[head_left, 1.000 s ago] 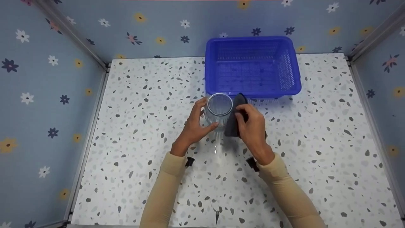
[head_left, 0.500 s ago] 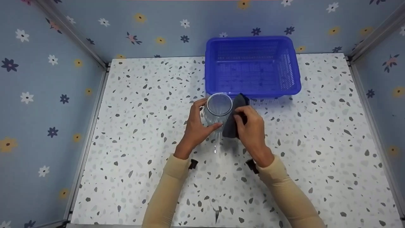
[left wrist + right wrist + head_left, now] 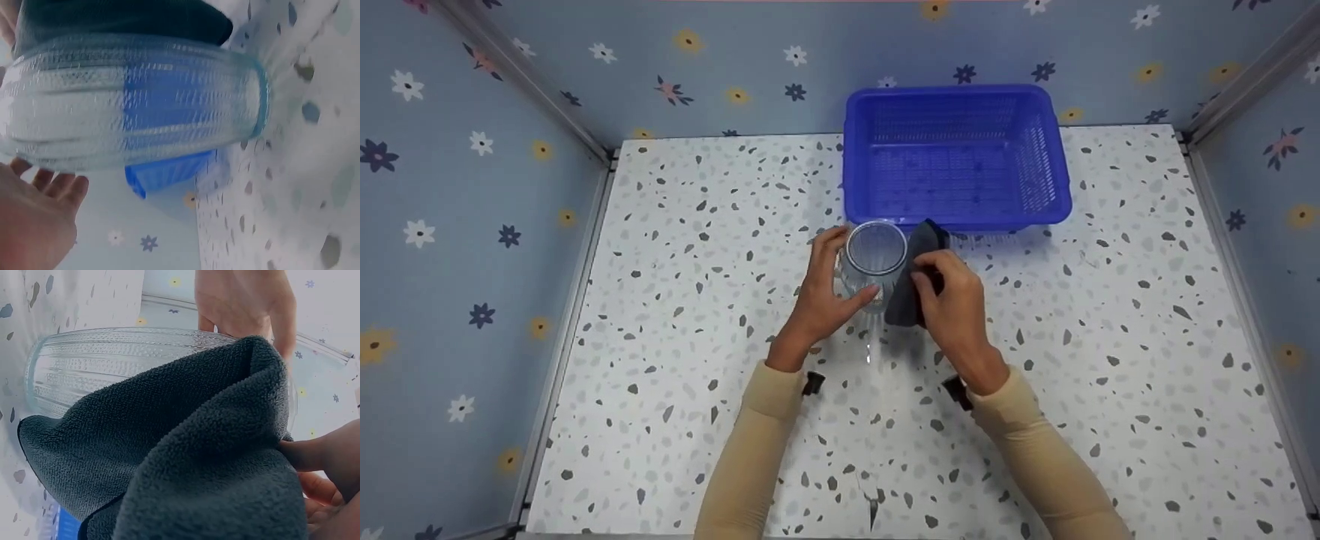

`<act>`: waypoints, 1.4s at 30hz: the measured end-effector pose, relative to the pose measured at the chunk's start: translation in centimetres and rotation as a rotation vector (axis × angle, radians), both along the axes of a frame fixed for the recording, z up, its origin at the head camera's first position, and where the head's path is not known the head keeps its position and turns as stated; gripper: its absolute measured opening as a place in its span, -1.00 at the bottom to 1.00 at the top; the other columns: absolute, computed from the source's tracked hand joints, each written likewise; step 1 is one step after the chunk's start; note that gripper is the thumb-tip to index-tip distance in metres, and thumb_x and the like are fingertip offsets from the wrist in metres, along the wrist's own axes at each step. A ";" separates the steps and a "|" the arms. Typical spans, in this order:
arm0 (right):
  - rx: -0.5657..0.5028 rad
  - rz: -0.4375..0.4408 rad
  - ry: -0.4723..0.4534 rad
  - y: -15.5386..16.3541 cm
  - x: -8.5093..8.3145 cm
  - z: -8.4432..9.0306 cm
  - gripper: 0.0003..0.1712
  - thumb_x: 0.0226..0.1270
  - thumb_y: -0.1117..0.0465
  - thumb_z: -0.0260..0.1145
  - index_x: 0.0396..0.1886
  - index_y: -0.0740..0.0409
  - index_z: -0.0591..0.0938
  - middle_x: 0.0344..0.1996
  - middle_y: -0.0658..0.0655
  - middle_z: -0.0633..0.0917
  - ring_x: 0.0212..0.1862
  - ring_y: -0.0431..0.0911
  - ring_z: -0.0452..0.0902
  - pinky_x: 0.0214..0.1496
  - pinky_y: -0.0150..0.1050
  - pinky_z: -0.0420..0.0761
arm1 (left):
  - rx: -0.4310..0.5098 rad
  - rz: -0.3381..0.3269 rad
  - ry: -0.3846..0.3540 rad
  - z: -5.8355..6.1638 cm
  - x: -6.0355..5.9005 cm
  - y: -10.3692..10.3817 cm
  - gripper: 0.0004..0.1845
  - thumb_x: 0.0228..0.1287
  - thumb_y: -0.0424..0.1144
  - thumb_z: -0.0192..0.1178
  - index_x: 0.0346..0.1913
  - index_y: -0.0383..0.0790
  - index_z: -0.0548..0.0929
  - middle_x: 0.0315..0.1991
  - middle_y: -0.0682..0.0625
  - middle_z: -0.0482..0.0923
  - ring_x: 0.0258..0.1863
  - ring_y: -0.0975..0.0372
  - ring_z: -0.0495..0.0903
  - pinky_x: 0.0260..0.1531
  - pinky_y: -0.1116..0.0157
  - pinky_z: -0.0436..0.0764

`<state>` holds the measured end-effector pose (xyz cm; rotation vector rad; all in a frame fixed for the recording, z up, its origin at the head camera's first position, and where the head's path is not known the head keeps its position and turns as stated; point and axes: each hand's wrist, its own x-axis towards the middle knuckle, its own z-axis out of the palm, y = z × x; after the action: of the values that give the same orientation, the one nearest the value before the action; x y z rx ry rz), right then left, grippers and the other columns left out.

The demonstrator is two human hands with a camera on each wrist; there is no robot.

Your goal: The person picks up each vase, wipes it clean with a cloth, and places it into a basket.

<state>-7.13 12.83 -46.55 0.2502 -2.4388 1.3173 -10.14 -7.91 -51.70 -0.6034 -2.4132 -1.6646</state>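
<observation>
Floral walls, head view: blue panels [image 3: 622, 71] with white, yellow and dark blooms, around a speckled tabletop [image 3: 697, 225].
Blue basket [image 3: 945, 93], head view: slotted plastic, at the back of the tabletop, right of centre.
Glass vase [image 3: 877, 262], head view: clear, mouth up, just in front of the basket's near left corner.
Left hand [image 3: 823, 296], head view: curved about the vase, thumb on the near side, fingers around the left; spread to the width of the glass.
Right hand [image 3: 955, 300], head view: thumb and forefinger brought together on the dark grey cloth [image 3: 906, 289], which lies along the vase's right side.
Change over the last second, head view: slight; the left thumb shifts a little on the glass, vase and cloth keep nearly the same places. Judged meaning: wiping of this one side is in progress, no new step begun.
Ribbed glass, left wrist view: base appears to rest on the tabletop; left fingertips touch the side, cloth beyond.
Cloth folds, right wrist view: draped across part of the vase, pinched near its upper end; whether any cloth enters the mouth, cannot be told.
</observation>
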 end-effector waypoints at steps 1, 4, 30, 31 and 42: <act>-0.003 0.000 -0.002 0.0 0.0 0.0 -0.88 0.39 0.50 0.40 -0.12 0.38 0.71 -0.14 0.31 0.77 -0.01 0.18 0.73 0.12 0.09 0.68 | 0.014 -0.029 -0.015 0.1 -0.2 -0.3 -0.17 0.27 -0.02 0.48 0.46 -0.31 0.37 0.57 -0.23 0.18 0.58 0.06 0.22 0.49 0.03 0.33; 0.000 -0.006 -0.003 -0.1 -0.1 -0.1 -0.88 0.39 0.49 0.40 -0.11 0.37 0.72 -0.13 0.31 0.77 0.00 0.18 0.73 0.12 0.09 0.68 | 0.034 -0.071 -0.072 0.3 -0.4 -0.7 -0.19 0.29 -0.09 0.51 0.47 -0.27 0.35 0.63 -0.16 0.19 0.62 0.10 0.18 0.50 0.05 0.34; 0.067 -0.047 -0.085 0.1 0.2 -4.6 -0.86 0.34 0.54 0.39 -0.15 0.37 0.67 -0.19 0.32 0.74 -0.10 0.19 0.70 -0.01 0.10 0.65 | 0.083 0.013 -0.113 -0.1 0.4 0.0 -0.14 0.18 -0.17 0.61 0.45 -0.23 0.37 0.56 -0.08 0.33 0.58 0.14 0.27 0.46 0.02 0.42; 0.067 -0.047 -0.099 0.1 0.1 -5.0 -0.86 0.34 0.54 0.39 -0.15 0.36 0.67 -0.19 0.32 0.74 -0.10 0.19 0.70 -0.01 0.10 0.65 | 0.084 0.012 -0.112 -0.2 0.3 0.0 -0.14 0.18 -0.17 0.61 0.46 -0.23 0.37 0.57 -0.08 0.33 0.58 0.13 0.27 0.46 0.03 0.42; 0.149 -0.050 -0.242 -0.2 -0.5 -7.9 -0.89 0.35 0.47 0.41 -0.17 0.31 0.68 -0.19 0.29 0.77 -0.09 0.23 0.72 0.00 0.13 0.65 | 0.063 0.015 -0.101 -0.2 0.4 0.0 -0.15 0.21 -0.14 0.59 0.46 -0.23 0.35 0.57 -0.10 0.31 0.58 0.10 0.27 0.45 0.02 0.43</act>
<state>-7.62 12.60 -54.47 0.0688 -2.7304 1.2068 -9.72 -7.93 -51.94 -0.5027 -2.4152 -1.7990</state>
